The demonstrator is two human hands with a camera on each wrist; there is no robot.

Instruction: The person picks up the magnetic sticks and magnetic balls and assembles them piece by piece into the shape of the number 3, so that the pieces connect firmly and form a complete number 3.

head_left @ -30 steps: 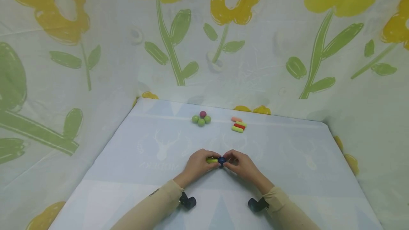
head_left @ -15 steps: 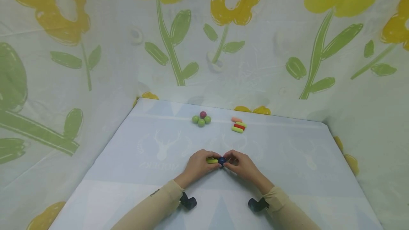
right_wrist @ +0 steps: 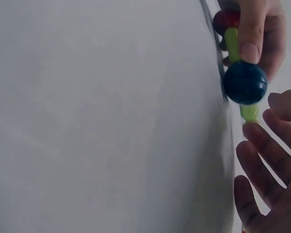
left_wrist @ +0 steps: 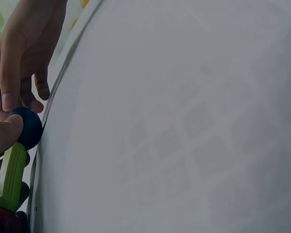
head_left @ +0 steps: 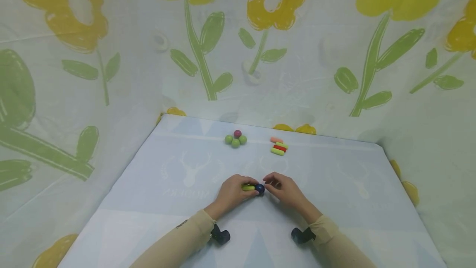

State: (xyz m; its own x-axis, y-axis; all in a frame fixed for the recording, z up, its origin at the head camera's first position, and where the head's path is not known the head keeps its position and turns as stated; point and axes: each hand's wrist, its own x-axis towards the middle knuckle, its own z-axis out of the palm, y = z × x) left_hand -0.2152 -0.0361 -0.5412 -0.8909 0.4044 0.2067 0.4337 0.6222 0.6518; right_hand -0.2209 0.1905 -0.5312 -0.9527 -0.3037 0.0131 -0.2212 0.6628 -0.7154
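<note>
My left hand [head_left: 233,190] grips a yellow-green ridged rod [head_left: 248,187] with a dark blue ball [head_left: 260,190] on its right end. A dark red ball [left_wrist: 5,221] sits at the rod's other end, partly covered by the fingers. In the left wrist view the left thumb presses where the rod meets the blue ball. Just right of that ball is my right hand [head_left: 287,193], its fingers loosely bent and apart. Nothing lies between the right fingers [right_wrist: 267,145] in the right wrist view.
Farther back on the white patterned table [head_left: 334,185], green balls [head_left: 235,143] cluster with one dark pink ball [head_left: 237,134]. To their right lie several short rods: an orange one [head_left: 276,140], a red one [head_left: 279,148] and yellow-green ones [head_left: 277,151]. A flower-printed curtain [head_left: 297,65] surrounds the table.
The right hand has let go of the blue ball and drawn slightly to the right. The left hand keeps its hold on the rod.
</note>
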